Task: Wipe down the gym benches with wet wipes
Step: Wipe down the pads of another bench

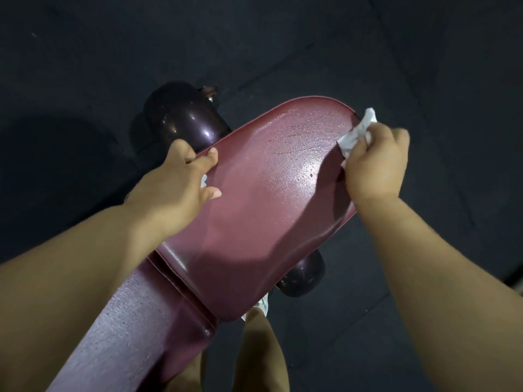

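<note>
standing over a maroon gym bench [135, 321], a person grips the left rim of its seat pad [254, 210] with the left hand [181, 176], fingers curled over the edge, a white scrap [203, 181], possibly a second wipe, under the palm. the right hand [373, 165] pinches a crumpled wet wipe [357, 132] against the seat's far right edge. beyond, a dark roller pad [181, 117] juts out over black flooring [283, 38].

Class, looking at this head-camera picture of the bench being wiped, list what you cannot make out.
Head view: the left hand grips the seat pad; its palm hides most of a white scrap, unidentifiable.
The bench frame: hidden beneath the seat pad.
The wet wipe: partly covered by fingers of the right hand.
The back pad: cut off by the bottom edge.
</note>
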A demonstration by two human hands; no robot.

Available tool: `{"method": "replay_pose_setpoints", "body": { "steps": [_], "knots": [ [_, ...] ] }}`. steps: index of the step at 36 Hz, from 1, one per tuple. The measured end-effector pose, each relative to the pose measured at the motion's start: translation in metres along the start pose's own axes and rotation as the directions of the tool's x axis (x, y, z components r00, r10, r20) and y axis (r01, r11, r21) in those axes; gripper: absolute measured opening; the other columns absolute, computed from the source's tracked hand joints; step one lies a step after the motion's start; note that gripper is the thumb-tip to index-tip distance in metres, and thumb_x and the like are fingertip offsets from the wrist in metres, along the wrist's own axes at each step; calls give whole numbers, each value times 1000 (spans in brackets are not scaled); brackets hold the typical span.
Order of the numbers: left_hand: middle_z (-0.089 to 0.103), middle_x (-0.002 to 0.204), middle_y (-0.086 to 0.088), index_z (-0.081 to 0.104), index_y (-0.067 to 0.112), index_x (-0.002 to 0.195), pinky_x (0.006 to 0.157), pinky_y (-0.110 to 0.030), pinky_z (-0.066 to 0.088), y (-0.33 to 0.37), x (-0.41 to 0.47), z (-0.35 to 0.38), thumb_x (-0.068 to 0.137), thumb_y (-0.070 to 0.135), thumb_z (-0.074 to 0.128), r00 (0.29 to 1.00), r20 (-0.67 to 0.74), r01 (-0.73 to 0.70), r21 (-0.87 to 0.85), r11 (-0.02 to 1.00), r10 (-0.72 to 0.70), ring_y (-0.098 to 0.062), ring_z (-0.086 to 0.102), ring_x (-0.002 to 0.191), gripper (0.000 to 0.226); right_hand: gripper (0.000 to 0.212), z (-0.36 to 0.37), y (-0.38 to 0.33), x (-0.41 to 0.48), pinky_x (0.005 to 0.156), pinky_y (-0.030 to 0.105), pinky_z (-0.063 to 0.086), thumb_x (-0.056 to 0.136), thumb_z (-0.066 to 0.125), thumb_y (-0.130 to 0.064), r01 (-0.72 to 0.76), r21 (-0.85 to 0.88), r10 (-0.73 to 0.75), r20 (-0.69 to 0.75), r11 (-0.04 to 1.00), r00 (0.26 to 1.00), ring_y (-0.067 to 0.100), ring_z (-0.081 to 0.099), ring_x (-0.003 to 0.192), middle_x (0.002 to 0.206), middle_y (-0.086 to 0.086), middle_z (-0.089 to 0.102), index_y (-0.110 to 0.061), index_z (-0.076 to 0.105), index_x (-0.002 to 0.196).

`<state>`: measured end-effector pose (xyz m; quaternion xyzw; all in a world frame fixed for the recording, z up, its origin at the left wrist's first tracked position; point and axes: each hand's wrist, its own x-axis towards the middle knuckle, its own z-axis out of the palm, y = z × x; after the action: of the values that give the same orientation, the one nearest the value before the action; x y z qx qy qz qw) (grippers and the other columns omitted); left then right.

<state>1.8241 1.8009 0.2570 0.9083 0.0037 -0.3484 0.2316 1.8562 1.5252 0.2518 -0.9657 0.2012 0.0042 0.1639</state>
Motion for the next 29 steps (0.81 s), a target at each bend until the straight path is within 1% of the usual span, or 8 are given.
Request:
{"method": "replay_pose_setpoints", "body": {
  "steps": [2, 4, 9, 13, 17, 21, 25, 29],
  "knots": [
    [21, 112, 12, 25, 34, 144, 84, -35, 48, 0, -1, 1, 92, 39, 54, 1000, -12, 7, -24, 1000, -7, -21, 56, 98, 60, 26, 4, -7, -18, 78, 24, 31, 95, 42, -10, -19, -41, 18, -29, 999, 999, 35, 51, 96, 116, 22, 48, 0, 58, 112],
    [19, 109, 12, 25, 32, 145, 80, -31, 45, 2, -3, 3, 93, 36, 54, 1000, -28, -3, -25, 1000, 2, -20, 56, 99, 60, 23, 14, -22, -48, 79, 32, 33, 92, 45, -6, 165, -25, -163, 63, 986, 985, 37, 52, 90, 111, 23, 50, 0, 59, 110],
    [22, 116, 5, 21, 26, 148, 74, -25, 39, 7, -7, 3, 94, 35, 51, 999, -45, -6, 38, 999, 7, -19, 54, 87, 62, 32, 17, -26, -88, 53, 35, 49, 82, 50, -14, 600, 164, -616, 333, 783, 714, 37, 61, 68, 99, 20, 58, -3, 61, 111],
    [26, 121, 4, 21, 25, 148, 79, -25, 41, 15, -13, 6, 91, 35, 55, 999, -44, -25, 2, 1000, 25, -18, 56, 98, 67, 32, -1, 10, -49, 74, 36, 46, 87, 54, -3, 278, 10, -277, 123, 960, 953, 38, 58, 89, 114, 20, 52, -6, 62, 117],
    [24, 109, 10, 10, 30, 149, 78, -32, 47, 23, -16, 18, 89, 37, 59, 999, -35, -11, -9, 1000, 11, -16, 54, 96, 79, 29, -1, 20, -48, 77, 19, 33, 94, 48, -9, -6, 0, 6, -17, 1000, 1000, 30, 53, 96, 119, 15, 47, -7, 58, 121],
    [19, 106, 10, 5, 31, 149, 72, -29, 40, 24, -15, 25, 90, 36, 57, 998, -57, 25, 11, 1000, -25, -18, 53, 92, 79, 27, 15, -1, -111, 69, 34, 46, 84, 55, 0, 278, 38, -281, 111, 960, 953, 33, 59, 79, 102, 18, 57, -3, 62, 109],
    [18, 105, 10, 4, 30, 149, 72, -30, 40, 23, -16, 26, 91, 37, 56, 998, -65, 27, 10, 1000, -27, -16, 48, 87, 78, 37, 4, 14, -127, 62, 24, 50, 87, 36, -19, 594, 127, -588, 405, 794, 700, 25, 61, 77, 103, 6, 59, -12, 60, 114],
    [22, 112, 9, 5, 30, 149, 74, -29, 40, 21, -17, 25, 91, 38, 55, 997, -74, 8, 2, 1000, -8, -15, 48, 92, 78, 32, -10, 38, -81, 64, 34, 51, 83, 50, -8, 370, 17, -368, 169, 929, 914, 37, 61, 80, 106, 21, 56, -4, 65, 111]
  ]
}}
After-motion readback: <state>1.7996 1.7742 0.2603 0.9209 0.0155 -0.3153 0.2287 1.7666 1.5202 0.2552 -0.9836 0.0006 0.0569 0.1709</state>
